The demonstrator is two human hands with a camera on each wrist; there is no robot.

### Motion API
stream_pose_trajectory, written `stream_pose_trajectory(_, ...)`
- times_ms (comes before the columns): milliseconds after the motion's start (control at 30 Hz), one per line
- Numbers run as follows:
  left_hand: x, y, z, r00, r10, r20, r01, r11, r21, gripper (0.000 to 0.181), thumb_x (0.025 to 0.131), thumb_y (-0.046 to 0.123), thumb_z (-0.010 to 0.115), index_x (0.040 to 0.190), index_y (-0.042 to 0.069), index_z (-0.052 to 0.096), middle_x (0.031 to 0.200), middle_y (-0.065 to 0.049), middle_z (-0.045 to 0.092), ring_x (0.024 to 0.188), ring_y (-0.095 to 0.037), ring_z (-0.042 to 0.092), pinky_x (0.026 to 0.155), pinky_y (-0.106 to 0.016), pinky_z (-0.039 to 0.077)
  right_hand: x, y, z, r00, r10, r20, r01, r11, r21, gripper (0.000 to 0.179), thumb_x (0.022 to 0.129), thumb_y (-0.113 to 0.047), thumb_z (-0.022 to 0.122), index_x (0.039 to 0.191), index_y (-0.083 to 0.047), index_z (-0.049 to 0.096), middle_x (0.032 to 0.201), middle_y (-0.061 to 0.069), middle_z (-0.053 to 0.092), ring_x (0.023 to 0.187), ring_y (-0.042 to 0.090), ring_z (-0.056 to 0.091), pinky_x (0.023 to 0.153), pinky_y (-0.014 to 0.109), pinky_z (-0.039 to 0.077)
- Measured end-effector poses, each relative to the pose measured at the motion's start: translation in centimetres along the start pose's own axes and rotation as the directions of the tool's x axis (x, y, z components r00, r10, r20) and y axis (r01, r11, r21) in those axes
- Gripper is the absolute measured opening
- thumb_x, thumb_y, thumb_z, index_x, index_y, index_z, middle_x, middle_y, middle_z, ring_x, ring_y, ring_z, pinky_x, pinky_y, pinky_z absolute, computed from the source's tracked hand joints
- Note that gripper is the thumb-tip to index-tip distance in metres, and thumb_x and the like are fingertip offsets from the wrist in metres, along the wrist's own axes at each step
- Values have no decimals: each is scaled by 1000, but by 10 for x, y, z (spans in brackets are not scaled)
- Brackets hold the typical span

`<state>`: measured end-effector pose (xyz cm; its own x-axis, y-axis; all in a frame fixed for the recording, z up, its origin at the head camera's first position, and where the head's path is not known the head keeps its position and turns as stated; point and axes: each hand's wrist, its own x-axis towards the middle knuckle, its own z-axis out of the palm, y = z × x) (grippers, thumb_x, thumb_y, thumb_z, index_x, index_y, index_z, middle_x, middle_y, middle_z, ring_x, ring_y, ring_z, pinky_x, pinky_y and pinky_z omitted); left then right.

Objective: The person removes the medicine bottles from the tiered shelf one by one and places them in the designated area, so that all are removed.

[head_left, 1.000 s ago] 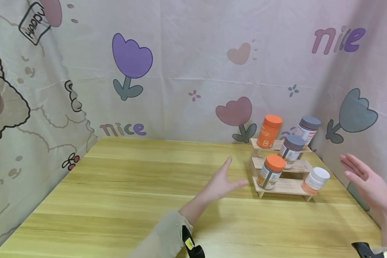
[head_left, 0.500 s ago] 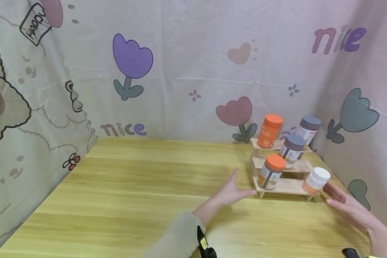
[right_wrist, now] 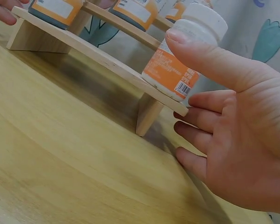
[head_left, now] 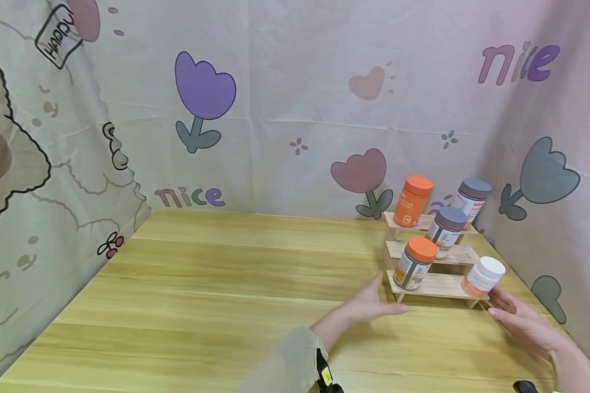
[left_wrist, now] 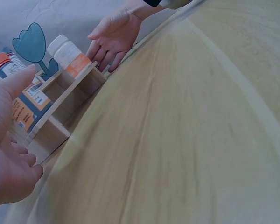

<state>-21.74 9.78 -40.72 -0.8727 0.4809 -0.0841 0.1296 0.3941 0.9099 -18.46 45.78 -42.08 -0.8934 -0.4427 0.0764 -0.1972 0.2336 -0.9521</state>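
A three-tier wooden shelf (head_left: 444, 285) stands at the right of the table, bearing several jars. My left hand (head_left: 366, 305) is at its left end, thumb spread apart from the fingers. At the opposite end is my right hand (head_left: 526, 327), holding nothing, its fingertips right by the lowest board in the right wrist view. A white-capped jar (right_wrist: 170, 70) stands on that board close to the right thumb. An orange-lidded jar (head_left: 414, 267) shares this tier, nearer my left hand. The middle tier holds a grey-lidded jar (head_left: 444, 234).
On the top tier are an orange bottle (head_left: 410, 204) and another grey-lidded jar (head_left: 468, 202). The wooden table (head_left: 226, 284) stretches away to the left. A printed curtain (head_left: 285, 82) hangs behind it and along both sides.
Both hands have come down and closer to the shelf's ends, the left moving rightward and the right moving leftward. The shelf and jars stay in place.
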Motion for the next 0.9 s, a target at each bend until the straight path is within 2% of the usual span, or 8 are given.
stream_pose_trajectory(200,2,-1,4,999,35,23,-35,999,-28,96,78,44,72,149,14,16,151,-5,24,135,-24,26,107,-44,26,-1,2,-1,999,-48,15,47,998,34,63,98,3,30,135,12,-20,134,-29,20,114,-21,31,91,5,28)
stream_pose_trajectory(300,2,1,5,999,32,23,-32,999,-21,94,78,45,71,149,14,18,150,-5,26,135,-23,27,107,-42,27,-1,3,-1,995,-90,31,88,994,59,67,97,6,30,146,-13,-13,130,-30,30,116,-19,32,90,6,31)
stream_pose_trajectory(400,2,2,6,1000,20,19,-19,1000,-20,94,77,45,71,149,15,19,150,-5,27,134,-23,28,107,-42,28,-1,3,0,991,-130,39,127,989,72,65,95,9,30,144,-31,14,130,-31,34,118,-17,32,90,7,32)
stream_pose_trajectory(433,2,2,7,1000,18,18,-17,1000,-18,94,77,45,72,149,16,19,149,-5,27,134,-23,29,106,-42,28,-1,3,0,989,-139,42,135,988,78,63,95,10,30,142,-32,20,131,-31,34,119,-17,32,90,7,32)
stream_pose_trajectory(567,1,4,9,1000,7,24,-6,1000,-22,94,77,45,72,149,17,18,149,-5,29,133,-23,30,106,-42,30,-3,3,0,989,-141,35,138,987,84,63,95,10,31,138,-34,25,130,-31,35,118,-16,33,90,7,32)
stream_pose_trajectory(733,0,5,6,999,-7,44,10,998,-62,95,77,43,73,149,17,17,150,-5,26,134,-24,28,106,-43,28,-3,5,0,990,-140,31,136,986,94,61,95,9,32,138,-33,26,129,-30,36,118,-16,34,90,8,33)
stream_pose_trajectory(900,-1,4,6,999,-9,49,13,997,-73,96,77,42,73,150,18,16,150,-5,25,134,-25,28,106,-44,28,-2,5,1,990,-133,37,130,988,84,62,95,9,31,142,-31,20,130,-31,36,118,-16,33,91,8,33)
